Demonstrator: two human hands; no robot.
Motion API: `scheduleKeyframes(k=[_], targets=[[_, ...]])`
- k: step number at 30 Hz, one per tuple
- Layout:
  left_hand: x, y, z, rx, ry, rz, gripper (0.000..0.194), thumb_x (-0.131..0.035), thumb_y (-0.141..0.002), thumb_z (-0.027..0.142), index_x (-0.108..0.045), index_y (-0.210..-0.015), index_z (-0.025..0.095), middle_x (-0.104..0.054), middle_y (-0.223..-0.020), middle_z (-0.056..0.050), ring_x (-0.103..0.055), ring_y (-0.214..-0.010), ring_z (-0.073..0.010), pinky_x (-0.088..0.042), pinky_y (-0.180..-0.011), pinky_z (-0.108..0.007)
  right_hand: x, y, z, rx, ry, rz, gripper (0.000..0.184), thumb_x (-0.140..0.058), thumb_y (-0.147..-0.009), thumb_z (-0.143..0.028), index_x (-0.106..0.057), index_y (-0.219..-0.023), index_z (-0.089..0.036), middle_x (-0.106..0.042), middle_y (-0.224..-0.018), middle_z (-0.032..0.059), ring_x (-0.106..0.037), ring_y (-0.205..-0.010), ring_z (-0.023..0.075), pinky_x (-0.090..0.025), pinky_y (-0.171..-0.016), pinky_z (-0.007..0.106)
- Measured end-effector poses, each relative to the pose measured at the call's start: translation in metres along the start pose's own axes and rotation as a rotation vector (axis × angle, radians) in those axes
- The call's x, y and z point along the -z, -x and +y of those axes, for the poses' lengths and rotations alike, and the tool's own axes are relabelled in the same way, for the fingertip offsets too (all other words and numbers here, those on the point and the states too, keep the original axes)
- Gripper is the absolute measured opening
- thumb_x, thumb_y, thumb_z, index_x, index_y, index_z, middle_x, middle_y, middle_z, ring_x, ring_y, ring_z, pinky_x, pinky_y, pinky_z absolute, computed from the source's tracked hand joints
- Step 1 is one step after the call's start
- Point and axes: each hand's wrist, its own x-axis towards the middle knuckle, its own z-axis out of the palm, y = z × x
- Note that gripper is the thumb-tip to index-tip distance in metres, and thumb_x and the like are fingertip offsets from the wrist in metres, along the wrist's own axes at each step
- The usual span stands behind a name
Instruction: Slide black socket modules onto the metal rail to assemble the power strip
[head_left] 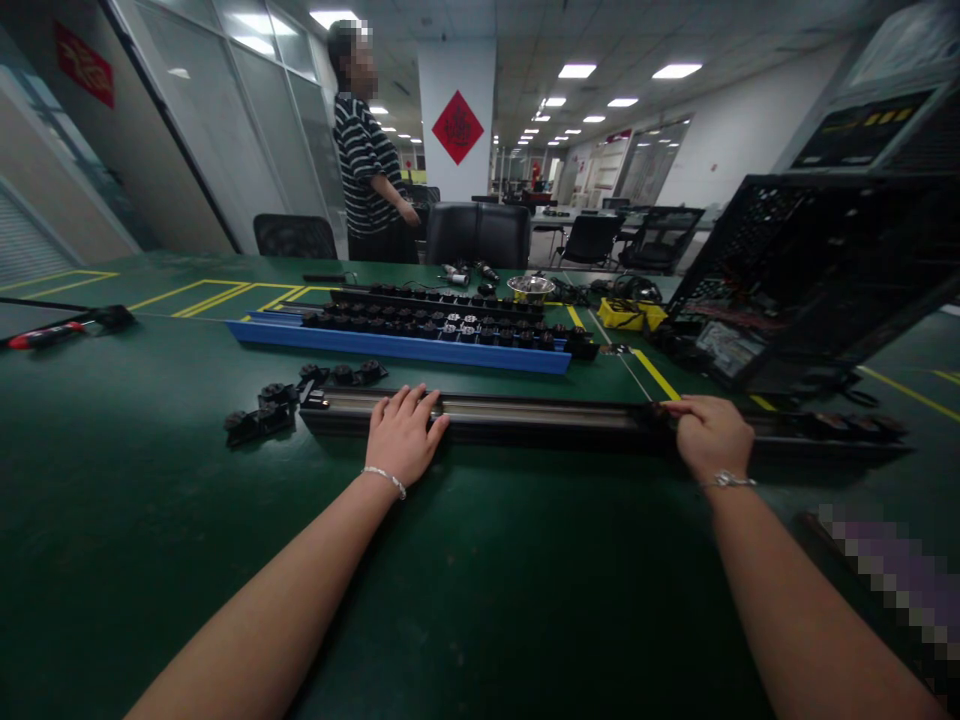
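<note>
A long black rail [540,412] with a lighter channel along its top lies crosswise in front of me. My left hand [403,437] rests flat across the rail near its left end, its fingers stretched and slightly spread. On the right, my right hand [716,437] is closed in a pinch over a small black part [660,412] on the rail; the fingers partly hide it. Several similar black parts [855,425] sit along the rail's right end. More round-topped black parts [262,412] lie on the table beyond its left end.
Behind the rail stands a blue rail [397,347] with rows of black parts [450,322]. Farther back are a metal bowl [531,286] and a yellow container [631,315]. An open black case [825,260] rises at right. A red-handled tool [46,336] lies left; a person [367,165] stands beyond the table.
</note>
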Motion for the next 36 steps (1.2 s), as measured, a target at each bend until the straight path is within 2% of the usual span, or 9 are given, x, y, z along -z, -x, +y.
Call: scheduleKeyframes(k=[15,36], targets=[[0.001,0.000,0.001,0.006,0.002,-0.006,0.050,-0.027,-0.092,0.048,-0.049,-0.131,0.027,-0.047,-0.140,-0.004,-0.036,-0.132,-0.0238,-0.025,-0.107,-0.045,-0.010,0.003,-0.027,0.131,-0.078,-0.142,0.032,-0.041,-0.065,-0.016,-0.072,-0.072,-0.020,-0.069,-0.077,0.0057,-0.061,-0.087,0.0209,-0.048,-0.086,0.040],[0.000,0.000,0.000,0.000,0.004,-0.001,0.050,-0.026,-0.092,0.049,-0.049,-0.130,0.026,-0.048,-0.140,-0.004,-0.036,-0.132,-0.0239,-0.025,-0.107,-0.045,-0.021,0.012,-0.069,0.148,-0.179,-0.381,0.042,-0.041,-0.067,-0.013,-0.073,-0.092,-0.022,-0.070,-0.092,0.0044,-0.059,-0.097,0.0206,-0.045,-0.094,0.042]])
